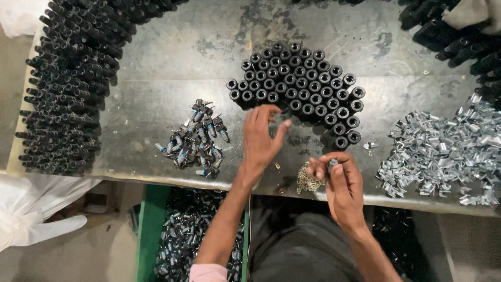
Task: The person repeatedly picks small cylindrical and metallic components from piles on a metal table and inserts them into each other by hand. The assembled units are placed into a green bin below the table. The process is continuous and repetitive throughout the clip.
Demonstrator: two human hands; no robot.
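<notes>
A dark, worn metal bench (pixel 172 68) fills most of the frame. Along its left edge, from upper left down to mid-left, lies a big heap of black cylindrical parts (pixel 68 89); more of the same dark parts (pixel 459 36) crowd the upper right corner. At mid-right spreads a pile of shiny silver metal clips (pixel 443 154). In the upper centre stands a tight cluster of upright black sleeves (pixel 302 89), their open ends facing up. Left of centre sits a smaller heap of dark keyed pieces with blue bands (pixel 195 141). Below the bench, at lower left, a green bin (pixel 148 230) holds more small parts.

The left hand (pixel 261 138) hovers at the cluster's lower edge, its grip apart, fingers spread and curled over nothing. The right hand (pixel 342 185), at lower centre-right, has its grip clamped on a small dark cylinder (pixel 332 163) pinched at the fingertips. Just beside it lies a little pile of brass-coloured bits (pixel 307 180).
</notes>
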